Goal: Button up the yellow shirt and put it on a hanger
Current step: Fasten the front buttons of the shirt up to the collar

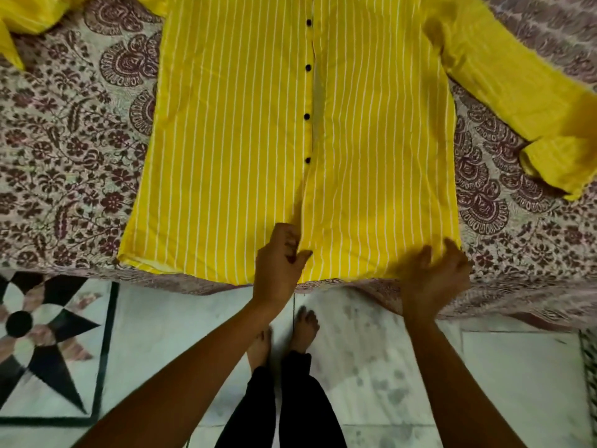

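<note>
yellow white-striped shirt (245,130), black buttons (306,116)

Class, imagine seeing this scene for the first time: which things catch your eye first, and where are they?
The bright yellow shirt with white stripes dominates, spread flat across the patterned bedspread, with black buttons running down its middle. At the near hem the left hand pinches the front opening, while the blurred right hand sits at the hem's right corner. A black star inlay marks the floor at lower left.
</note>
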`<state>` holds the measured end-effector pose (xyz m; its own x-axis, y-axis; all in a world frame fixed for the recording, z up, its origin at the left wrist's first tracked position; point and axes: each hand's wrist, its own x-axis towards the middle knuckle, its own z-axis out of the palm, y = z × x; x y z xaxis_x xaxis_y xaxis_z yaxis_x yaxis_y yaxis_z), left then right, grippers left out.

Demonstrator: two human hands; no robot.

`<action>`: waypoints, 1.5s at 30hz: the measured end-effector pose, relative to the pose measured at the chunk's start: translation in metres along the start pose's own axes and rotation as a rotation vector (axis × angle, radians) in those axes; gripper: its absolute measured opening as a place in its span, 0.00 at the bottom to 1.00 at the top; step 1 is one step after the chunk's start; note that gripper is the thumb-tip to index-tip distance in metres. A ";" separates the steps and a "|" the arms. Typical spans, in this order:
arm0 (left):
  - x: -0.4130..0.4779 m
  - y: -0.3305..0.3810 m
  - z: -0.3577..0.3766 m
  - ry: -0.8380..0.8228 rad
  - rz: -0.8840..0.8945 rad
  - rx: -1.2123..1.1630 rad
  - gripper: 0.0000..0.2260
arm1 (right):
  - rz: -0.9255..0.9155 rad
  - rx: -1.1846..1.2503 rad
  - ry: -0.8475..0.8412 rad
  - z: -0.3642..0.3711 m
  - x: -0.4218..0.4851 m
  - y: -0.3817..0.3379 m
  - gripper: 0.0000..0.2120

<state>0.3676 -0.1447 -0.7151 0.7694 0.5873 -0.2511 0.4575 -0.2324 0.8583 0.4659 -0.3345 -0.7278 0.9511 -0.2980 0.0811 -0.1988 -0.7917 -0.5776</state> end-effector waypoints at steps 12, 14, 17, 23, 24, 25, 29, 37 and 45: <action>-0.016 -0.012 0.005 -0.045 0.130 0.141 0.18 | 0.285 -0.221 -0.040 -0.012 0.026 0.009 0.20; -0.019 -0.010 0.005 0.108 0.104 0.021 0.14 | 0.063 -0.201 -0.038 -0.016 0.016 -0.003 0.20; -0.016 -0.016 0.001 0.377 -0.163 -0.185 0.10 | -0.306 0.002 -0.207 -0.012 -0.013 -0.027 0.15; -0.014 -0.020 0.002 0.539 -0.301 -0.077 0.06 | -0.606 0.092 -0.549 0.031 -0.070 -0.078 0.14; -0.015 -0.021 0.002 0.522 -0.268 -0.056 0.06 | -0.581 0.013 -0.542 0.038 -0.072 -0.085 0.16; -0.015 -0.023 0.001 0.511 -0.244 -0.042 0.06 | -0.531 -0.077 -0.558 0.045 -0.073 -0.090 0.20; -0.012 -0.022 -0.003 0.436 -0.140 -0.014 0.07 | -0.329 -0.173 -0.608 0.052 -0.064 -0.100 0.15; 0.003 -0.011 0.005 0.153 0.004 0.010 0.11 | 0.327 0.435 -0.619 0.040 -0.035 -0.093 0.04; 0.038 0.019 0.008 0.008 -0.118 0.346 0.12 | 0.004 0.089 -0.685 0.045 -0.040 -0.118 0.19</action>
<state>0.4092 -0.1332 -0.7121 0.6997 0.6313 -0.3346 0.6674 -0.4104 0.6214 0.4620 -0.2057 -0.6995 0.8913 0.1262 -0.4355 -0.2102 -0.7361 -0.6434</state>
